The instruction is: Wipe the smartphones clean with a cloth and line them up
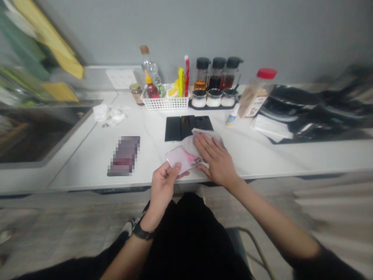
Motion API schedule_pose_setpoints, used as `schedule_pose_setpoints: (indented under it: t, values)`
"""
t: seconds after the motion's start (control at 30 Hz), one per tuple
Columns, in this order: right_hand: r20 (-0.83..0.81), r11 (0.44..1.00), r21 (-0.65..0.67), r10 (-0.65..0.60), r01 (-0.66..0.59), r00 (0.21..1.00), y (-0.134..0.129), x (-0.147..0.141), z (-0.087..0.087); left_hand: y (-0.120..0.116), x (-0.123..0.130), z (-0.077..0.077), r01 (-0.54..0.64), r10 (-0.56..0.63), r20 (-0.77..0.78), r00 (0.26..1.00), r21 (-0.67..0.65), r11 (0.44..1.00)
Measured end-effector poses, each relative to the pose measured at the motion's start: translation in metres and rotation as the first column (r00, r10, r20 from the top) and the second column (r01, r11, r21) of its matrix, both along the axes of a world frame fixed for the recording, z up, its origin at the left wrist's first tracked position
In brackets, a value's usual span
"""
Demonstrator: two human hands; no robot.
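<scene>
My left hand [161,186] grips the lower edge of a clear phone case [180,158] with a pink pattern, held just above the white countertop [87,167]. My right hand [215,159] lies over a white cloth [194,146], pressing it onto the far part of the case. The cloth hides that part of the case. Just beyond the cloth lie several black phones [186,127], side by side. A phone with a blurred-out screen [124,155] lies to the left of my hands.
Along the back stand a white plastic basket [165,102] of bottles, condiment jars [214,79] on a black tray, and a red-lidded spice shaker [256,93]. Crumpled tissues [109,115] lie near a sink [37,132] on the left. A black stovetop [317,116] lies right.
</scene>
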State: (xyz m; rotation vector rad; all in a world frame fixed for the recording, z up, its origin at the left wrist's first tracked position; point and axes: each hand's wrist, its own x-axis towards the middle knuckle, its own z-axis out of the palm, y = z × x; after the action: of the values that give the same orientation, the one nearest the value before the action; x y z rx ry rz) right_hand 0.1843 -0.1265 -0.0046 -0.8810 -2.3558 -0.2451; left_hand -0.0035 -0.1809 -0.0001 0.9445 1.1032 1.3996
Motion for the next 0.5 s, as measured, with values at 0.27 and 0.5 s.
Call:
schedule_pose_setpoints:
  t: [0.27,0.5]
  values:
    - [0.022,0.999,-0.003,0.053,-0.053,0.998,-0.004,0.001,-0.006,-0.003,0.0,-0.01,-0.027,0.027,-0.01,1.0,0.002,1.0]
    - [0.034,0.997,-0.019,0.081,-0.08,0.996,-0.006,-0.002,-0.007,-0.006,-0.004,-0.014,-0.059,0.06,-0.044,0.997,0.009,0.998]
